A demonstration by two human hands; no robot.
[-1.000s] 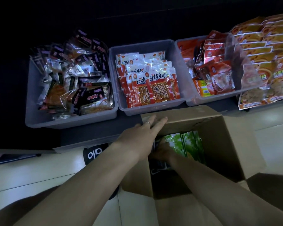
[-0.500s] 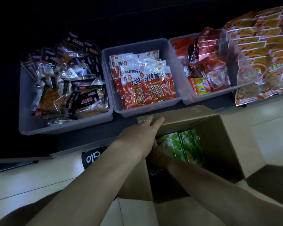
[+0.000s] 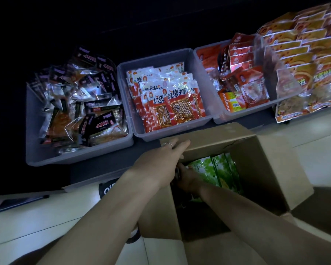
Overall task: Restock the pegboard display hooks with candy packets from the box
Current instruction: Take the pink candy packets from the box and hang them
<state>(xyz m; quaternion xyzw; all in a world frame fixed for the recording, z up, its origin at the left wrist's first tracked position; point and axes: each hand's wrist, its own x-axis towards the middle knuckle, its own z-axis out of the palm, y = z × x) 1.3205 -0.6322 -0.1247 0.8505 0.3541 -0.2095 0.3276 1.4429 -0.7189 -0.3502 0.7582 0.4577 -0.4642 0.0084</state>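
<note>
An open cardboard box (image 3: 266,169) stands on the floor below a dark shelf. Inside it, several green candy packets (image 3: 222,169) stand on edge. My left hand (image 3: 161,161), with a ring on one finger, lies flat with straight fingers on the box's far left rim. My right hand (image 3: 189,178) reaches down into the box and grips the left end of the green packets. Its fingertips are partly hidden behind my left hand. Rows of orange packets (image 3: 304,54) hang overlapping at the upper right.
Three grey bins sit on the shelf: the left bin (image 3: 46,155) holds black and clear packets, the middle bin (image 3: 172,131) red and white ones, the right bin (image 3: 227,115) red ones. Pale floor tiles surround the box. A box flap (image 3: 317,207) folds out to the right.
The view has shifted slightly. My right hand has pushed a little further towards the green packets. My left hand stays on the box rim.
</note>
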